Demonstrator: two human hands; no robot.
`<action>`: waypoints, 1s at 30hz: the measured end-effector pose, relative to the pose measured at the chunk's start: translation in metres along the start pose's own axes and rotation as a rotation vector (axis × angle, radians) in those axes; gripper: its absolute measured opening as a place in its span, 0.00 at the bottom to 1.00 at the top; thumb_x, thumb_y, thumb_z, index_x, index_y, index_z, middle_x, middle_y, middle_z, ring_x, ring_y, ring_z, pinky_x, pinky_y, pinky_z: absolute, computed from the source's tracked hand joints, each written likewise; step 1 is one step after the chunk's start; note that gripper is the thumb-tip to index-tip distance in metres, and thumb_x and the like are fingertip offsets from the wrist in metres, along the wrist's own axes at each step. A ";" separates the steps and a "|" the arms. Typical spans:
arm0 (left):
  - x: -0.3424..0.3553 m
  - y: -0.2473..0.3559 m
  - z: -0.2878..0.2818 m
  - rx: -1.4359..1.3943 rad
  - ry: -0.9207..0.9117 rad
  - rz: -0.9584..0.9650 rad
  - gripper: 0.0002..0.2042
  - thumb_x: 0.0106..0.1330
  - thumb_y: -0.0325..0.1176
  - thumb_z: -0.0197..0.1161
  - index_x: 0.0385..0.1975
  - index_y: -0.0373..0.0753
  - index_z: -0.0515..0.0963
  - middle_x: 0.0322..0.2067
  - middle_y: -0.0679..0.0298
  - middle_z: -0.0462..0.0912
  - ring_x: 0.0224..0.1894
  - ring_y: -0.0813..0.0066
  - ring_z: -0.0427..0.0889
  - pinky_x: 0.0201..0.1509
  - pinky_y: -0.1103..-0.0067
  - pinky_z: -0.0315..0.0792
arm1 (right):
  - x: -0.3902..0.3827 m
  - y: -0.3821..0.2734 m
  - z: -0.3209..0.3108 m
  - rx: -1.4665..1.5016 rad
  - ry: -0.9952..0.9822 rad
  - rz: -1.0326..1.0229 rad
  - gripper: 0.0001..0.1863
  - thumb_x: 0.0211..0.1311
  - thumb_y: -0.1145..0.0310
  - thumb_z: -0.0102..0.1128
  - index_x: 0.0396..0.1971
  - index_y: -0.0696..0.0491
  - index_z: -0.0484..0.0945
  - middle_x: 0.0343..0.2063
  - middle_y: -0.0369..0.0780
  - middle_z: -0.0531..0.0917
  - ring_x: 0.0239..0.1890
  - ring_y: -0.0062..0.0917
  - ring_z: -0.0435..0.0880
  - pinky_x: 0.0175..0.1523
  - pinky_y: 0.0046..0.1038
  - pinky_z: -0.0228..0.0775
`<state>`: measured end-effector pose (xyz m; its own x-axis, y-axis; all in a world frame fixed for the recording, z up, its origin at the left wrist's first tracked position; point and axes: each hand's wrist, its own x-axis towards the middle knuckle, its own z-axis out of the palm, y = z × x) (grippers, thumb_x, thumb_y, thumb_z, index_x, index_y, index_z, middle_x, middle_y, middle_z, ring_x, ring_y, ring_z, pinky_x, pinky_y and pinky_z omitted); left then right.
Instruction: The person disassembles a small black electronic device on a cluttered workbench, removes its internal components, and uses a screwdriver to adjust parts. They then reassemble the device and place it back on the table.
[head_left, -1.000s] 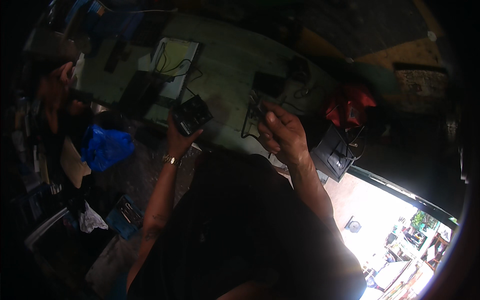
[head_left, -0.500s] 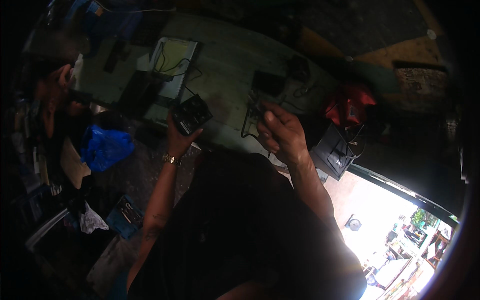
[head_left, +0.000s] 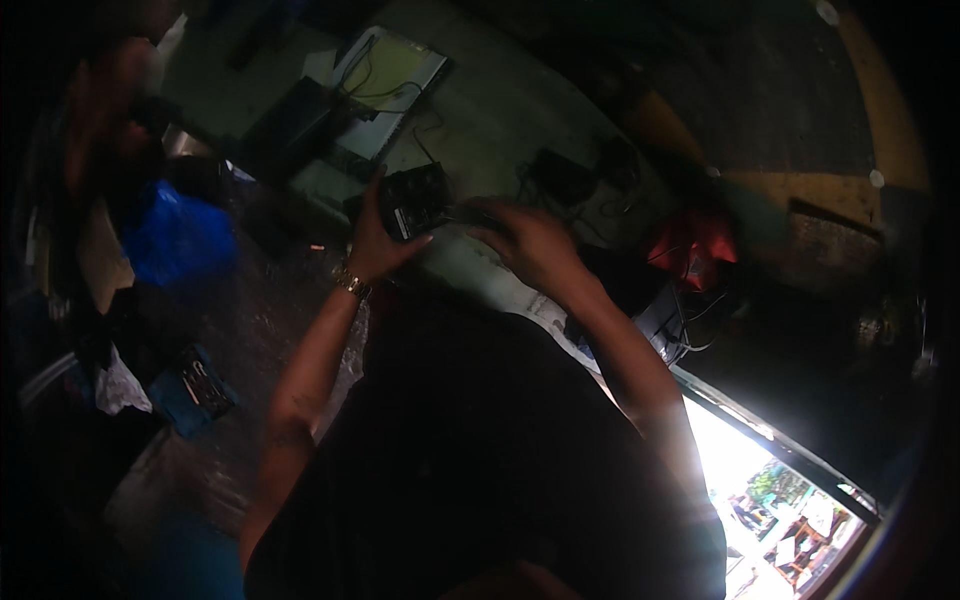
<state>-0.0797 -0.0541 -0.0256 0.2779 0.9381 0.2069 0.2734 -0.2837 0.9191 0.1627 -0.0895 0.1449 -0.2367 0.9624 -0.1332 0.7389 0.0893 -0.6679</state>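
My left hand (head_left: 378, 243) is wrapped around a small black box (head_left: 418, 196) with a row of dark recesses on its face and a pale label strip. A thin cord runs from the box's far edge. Close to the box's right side, my right hand (head_left: 538, 246) is closed with the fingertips pinching a dark cable end, blurred and hard to make out. Whether that end touches the box I cannot tell. Both hands are over the near edge of the green tabletop (head_left: 490, 110).
A spiral notebook (head_left: 400, 75) with a cord on it lies farther back. Dark boxy items (head_left: 565, 175) sit right of it, and a red bag (head_left: 692, 250) lies farther right. On the left are a blue plastic bag (head_left: 180, 238) and a blue tool case (head_left: 195, 390).
My right hand has come left and turned palm-down, bringing the cable end up beside the black box. The view has shifted, and my left hand keeps hold of the box.
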 end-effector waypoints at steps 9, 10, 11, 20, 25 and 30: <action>0.001 0.009 -0.002 -0.133 -0.050 -0.096 0.57 0.46 0.37 0.84 0.76 0.40 0.52 0.60 0.50 0.77 0.63 0.57 0.79 0.67 0.65 0.73 | 0.045 -0.002 0.035 -0.363 -0.269 -0.129 0.18 0.64 0.71 0.56 0.53 0.46 0.83 0.45 0.46 0.86 0.42 0.45 0.88 0.47 0.43 0.81; 0.001 0.009 -0.001 -0.144 -0.049 -0.105 0.56 0.46 0.37 0.84 0.75 0.40 0.52 0.60 0.50 0.77 0.62 0.57 0.79 0.66 0.65 0.73 | 0.046 -0.004 0.035 -0.373 -0.282 -0.129 0.18 0.64 0.71 0.55 0.52 0.46 0.83 0.44 0.46 0.86 0.41 0.45 0.88 0.46 0.43 0.81; 0.001 0.009 -0.001 -0.159 -0.048 -0.112 0.56 0.47 0.36 0.84 0.75 0.40 0.52 0.60 0.50 0.77 0.62 0.57 0.79 0.66 0.66 0.74 | 0.048 -0.005 0.034 -0.386 -0.293 -0.126 0.17 0.64 0.71 0.54 0.51 0.46 0.83 0.44 0.46 0.86 0.40 0.45 0.88 0.46 0.43 0.81; 0.010 0.003 0.002 -0.071 -0.009 -0.083 0.55 0.43 0.40 0.87 0.72 0.40 0.57 0.54 0.52 0.83 0.54 0.59 0.85 0.59 0.67 0.79 | 0.062 -0.010 0.026 -0.608 -0.350 -0.299 0.16 0.64 0.72 0.54 0.51 0.50 0.81 0.37 0.44 0.85 0.35 0.43 0.88 0.38 0.41 0.82; 0.010 0.004 0.003 -0.086 -0.027 -0.121 0.54 0.42 0.42 0.87 0.71 0.40 0.59 0.54 0.51 0.82 0.54 0.57 0.85 0.60 0.68 0.79 | 0.068 -0.017 0.018 -0.652 -0.436 -0.307 0.17 0.62 0.71 0.54 0.51 0.52 0.80 0.36 0.44 0.85 0.35 0.44 0.88 0.38 0.42 0.81; 0.013 0.007 0.004 -0.097 0.031 -0.082 0.52 0.42 0.43 0.86 0.69 0.40 0.62 0.49 0.48 0.84 0.50 0.48 0.86 0.55 0.63 0.80 | 0.073 -0.026 0.017 -0.696 -0.493 -0.298 0.16 0.63 0.71 0.54 0.50 0.53 0.79 0.35 0.44 0.84 0.36 0.44 0.88 0.37 0.43 0.80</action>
<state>-0.0709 -0.0451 -0.0175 0.2293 0.9634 0.1387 0.2037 -0.1869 0.9610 0.1150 -0.0261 0.1400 -0.6047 0.6694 -0.4316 0.7801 0.6069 -0.1518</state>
